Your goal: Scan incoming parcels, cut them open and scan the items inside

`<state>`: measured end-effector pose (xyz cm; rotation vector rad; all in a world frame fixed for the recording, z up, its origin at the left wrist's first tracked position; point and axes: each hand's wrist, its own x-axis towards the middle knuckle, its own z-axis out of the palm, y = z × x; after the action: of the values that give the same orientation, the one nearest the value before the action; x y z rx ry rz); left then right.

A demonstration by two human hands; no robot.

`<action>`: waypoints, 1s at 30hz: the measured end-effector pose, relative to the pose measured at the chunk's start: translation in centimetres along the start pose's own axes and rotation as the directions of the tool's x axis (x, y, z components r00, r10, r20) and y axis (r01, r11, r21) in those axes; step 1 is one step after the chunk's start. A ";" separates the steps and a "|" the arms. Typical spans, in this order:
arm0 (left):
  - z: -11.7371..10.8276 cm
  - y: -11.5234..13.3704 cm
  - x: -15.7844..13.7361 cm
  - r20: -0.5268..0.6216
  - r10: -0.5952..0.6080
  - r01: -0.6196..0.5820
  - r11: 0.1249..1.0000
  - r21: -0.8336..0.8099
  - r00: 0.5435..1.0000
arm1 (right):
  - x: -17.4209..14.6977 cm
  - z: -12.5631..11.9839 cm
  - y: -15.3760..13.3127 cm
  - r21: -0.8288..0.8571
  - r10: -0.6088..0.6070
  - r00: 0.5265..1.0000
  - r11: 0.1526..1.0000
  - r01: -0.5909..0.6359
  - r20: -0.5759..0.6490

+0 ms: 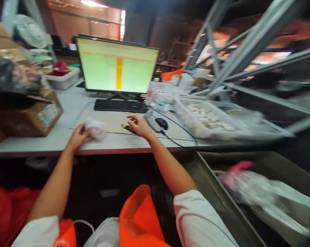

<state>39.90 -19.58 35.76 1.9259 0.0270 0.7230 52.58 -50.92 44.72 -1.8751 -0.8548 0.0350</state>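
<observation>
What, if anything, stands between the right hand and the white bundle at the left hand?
The yellow-and-black tool does: it appears to lie on the desk, partly hidden by the right hand, toward the white bundle. It looks low, so probably hinders little.

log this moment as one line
left hand: touching white bundle, grip unclear | right hand: open, near black-and-yellow tool | monitor: lit, behind keyboard
</observation>
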 end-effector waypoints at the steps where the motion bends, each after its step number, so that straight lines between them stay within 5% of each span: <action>1: -1.3 -0.6 -1.0 -0.011 -0.050 0.050 0.998 -0.029 0.999 | 1.1 2.9 0.2 0.007 -0.012 0.998 1.000 0.012 0.060; 4: -2.1 -1.1 -1.5 0.014 -0.108 0.109 0.981 -0.158 0.994 | 3.3 9.6 0.2 0.037 -0.016 0.981 0.999 0.009 0.196; 8: -1.1 -0.2 -0.8 0.035 -0.069 0.074 0.983 -0.166 0.997 | 4.2 13.4 -0.1 0.054 -0.021 0.980 0.998 0.011 0.196; 11: -1.0 0.5 -1.2 0.042 -0.118 0.123 0.978 -0.169 0.992 | 4.4 13.7 0.2 0.014 -0.018 0.999 1.000 0.017 0.030; 15: -1.1 0.9 -1.6 0.127 -0.200 0.225 0.948 -0.224 0.971 | 5.0 13.3 1.3 0.000 0.162 0.974 0.987 -0.163 -0.156; 21: -1.4 1.4 -1.2 0.268 -0.244 0.339 0.847 -0.409 0.932 | 6.4 14.9 1.4 0.088 0.262 0.965 0.961 -0.263 0.024; 27: -1.5 3.3 -1.7 0.178 -0.285 0.327 0.653 -0.683 0.942 | 6.8 16.3 -0.7 0.182 0.176 0.978 0.964 -0.195 0.114; 30: -0.8 5.0 -2.3 0.196 -0.278 0.335 0.659 -0.673 0.940 | 6.6 15.3 -1.4 0.236 0.162 0.983 0.955 -0.179 0.088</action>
<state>36.16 -21.98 39.12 1.1592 0.0264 0.3421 50.80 -34.73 40.89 -1.7177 -0.6978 0.2997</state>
